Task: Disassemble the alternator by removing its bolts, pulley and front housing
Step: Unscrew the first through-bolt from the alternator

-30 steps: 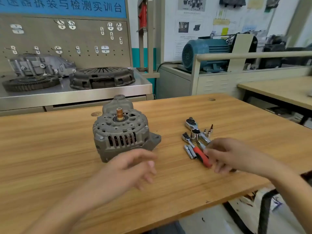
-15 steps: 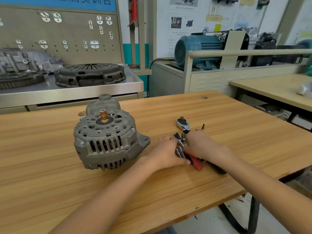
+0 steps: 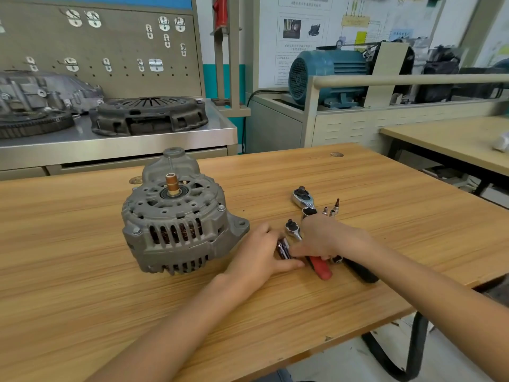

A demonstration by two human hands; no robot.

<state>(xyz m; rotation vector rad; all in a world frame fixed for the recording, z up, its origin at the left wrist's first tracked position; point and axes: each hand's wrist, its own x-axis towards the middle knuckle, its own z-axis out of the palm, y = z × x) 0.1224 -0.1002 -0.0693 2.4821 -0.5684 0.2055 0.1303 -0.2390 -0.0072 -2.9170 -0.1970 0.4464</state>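
Head-camera view of a light wooden workbench (image 3: 82, 285). One grey cast-aluminium alternator (image 3: 176, 224) stands left of centre, its copper-tipped shaft (image 3: 172, 184) pointing up and its vented side facing the person. Both hands are off it, busy with the tools just to its right. The left hand (image 3: 259, 257), the nearer one to the alternator, pinches a small chrome socket piece (image 3: 283, 249). The right hand (image 3: 325, 238) curls over a red-handled ratchet (image 3: 319, 267), seemingly gripping it, though the fingers are partly hidden. Two ratchets lie with their handles running toward the person: the red one and a larger black-handled ratchet (image 3: 303, 198). Three small chrome bits (image 3: 332, 209) stand beside the black-handled ratchet's head.
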